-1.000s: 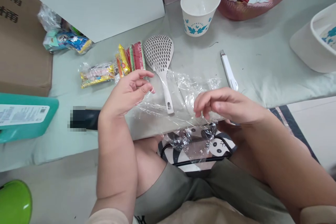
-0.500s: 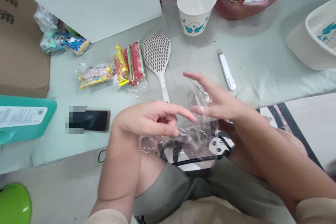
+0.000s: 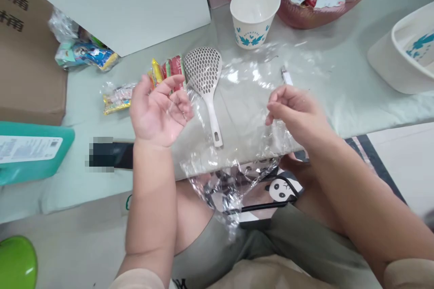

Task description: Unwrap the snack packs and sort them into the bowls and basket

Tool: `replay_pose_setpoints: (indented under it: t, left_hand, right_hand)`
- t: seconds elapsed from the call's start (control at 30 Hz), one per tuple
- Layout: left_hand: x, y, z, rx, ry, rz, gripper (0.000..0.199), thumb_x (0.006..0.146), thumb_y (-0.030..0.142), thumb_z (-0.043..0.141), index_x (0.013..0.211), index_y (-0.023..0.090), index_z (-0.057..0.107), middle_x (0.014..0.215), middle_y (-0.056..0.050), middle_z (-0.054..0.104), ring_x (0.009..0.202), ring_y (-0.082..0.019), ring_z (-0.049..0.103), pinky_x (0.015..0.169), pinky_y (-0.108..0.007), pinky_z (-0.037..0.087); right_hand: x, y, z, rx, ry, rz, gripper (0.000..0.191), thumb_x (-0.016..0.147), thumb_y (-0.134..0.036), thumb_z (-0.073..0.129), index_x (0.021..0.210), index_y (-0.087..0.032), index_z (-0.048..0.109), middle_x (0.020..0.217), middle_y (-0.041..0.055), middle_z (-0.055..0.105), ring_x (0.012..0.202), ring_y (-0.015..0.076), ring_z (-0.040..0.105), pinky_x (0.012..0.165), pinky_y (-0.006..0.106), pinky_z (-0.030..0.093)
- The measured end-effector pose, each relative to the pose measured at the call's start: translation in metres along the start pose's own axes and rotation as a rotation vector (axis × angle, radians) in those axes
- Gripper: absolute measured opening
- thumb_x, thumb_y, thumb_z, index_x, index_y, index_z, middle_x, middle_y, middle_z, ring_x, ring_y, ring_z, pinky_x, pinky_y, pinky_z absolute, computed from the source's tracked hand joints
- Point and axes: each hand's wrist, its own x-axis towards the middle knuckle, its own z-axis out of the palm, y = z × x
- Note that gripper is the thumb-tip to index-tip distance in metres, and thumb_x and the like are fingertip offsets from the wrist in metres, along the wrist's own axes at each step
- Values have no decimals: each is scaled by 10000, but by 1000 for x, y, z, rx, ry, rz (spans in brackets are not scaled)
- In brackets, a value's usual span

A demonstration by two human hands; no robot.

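A crinkled clear plastic film (image 3: 237, 167) spreads between my hands and hangs over the table's front edge. My right hand (image 3: 288, 110) is closed, pinching the film near the white cutter (image 3: 286, 75). On the other side, my left hand (image 3: 161, 110) is turned palm up with its fingers partly curled and apart; film shows around its fingertips, and no firm hold is visible. Seen through the film, a slotted ladle (image 3: 205, 72) lies between the hands. Small snack packs (image 3: 118, 97) lie behind my left hand, which partly covers them.
A paper cup (image 3: 254, 16), a red bowl (image 3: 301, 9) of packets and a white container (image 3: 403, 54) stand farther back. A phone (image 3: 122, 156) lies by my left wrist. Boxes (image 3: 162, 4) are at the back left; a panda-print bag (image 3: 264, 189) is below the edge.
My hands have moved apart, the left one leftward and turned palm up. The bunched film has opened out across the ladle and toward the cup. My right hand has closed.
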Motion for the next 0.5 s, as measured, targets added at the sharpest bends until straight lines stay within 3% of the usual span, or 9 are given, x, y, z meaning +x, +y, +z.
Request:
replay_pose_setpoints:
  t: [0.1, 0.23, 0.37, 0.43, 0.5]
  left_hand:
    - [5, -2, -5, 24, -26, -65, 701, 778, 836, 509, 1023, 207, 696, 913, -110, 719, 814, -235, 698, 664, -347, 563]
    - [4, -3, -1, 176, -67, -51, 757, 734, 890, 502, 994, 203, 685, 927, -159, 732, 898, -304, 742, 656, -379, 590]
    - [7, -8, 0, 190, -1, -49, 448, 771, 611, 714, 947, 199, 701, 895, -115, 739, 776, -230, 734, 581, -304, 556]
    - [8, -10, -1, 218, 46, -65, 285, 733, 420, 802, 883, 195, 711, 811, -78, 728, 645, -164, 682, 500, -244, 487]
    - [8, -10, -1, 221, 77, -79, 228, 699, 350, 834, 812, 192, 716, 714, -48, 699, 543, -118, 613, 436, -210, 415]
  right_hand:
    - [4, 4, -4, -25, 143, 20, 152, 849, -258, 668, 768, -244, 539, 578, -52, 533, 508, 117, 597, 551, 292, 532]
    - [5, 11, -8, -144, 163, -6, 151, 855, -266, 681, 781, -251, 550, 561, -47, 522, 497, 132, 593, 516, 303, 516]
    - [2, 11, -5, -184, 162, 49, 128, 820, -238, 694, 780, -242, 572, 565, -45, 536, 470, 121, 560, 454, 279, 452]
    - [1, 10, -3, -200, 161, 84, 104, 808, -220, 685, 785, -230, 584, 573, -42, 550, 460, 113, 543, 441, 272, 425]
    - [1, 10, -2, -219, 168, 110, 87, 798, -211, 677, 788, -223, 592, 577, -43, 553, 452, 108, 525, 441, 271, 409]
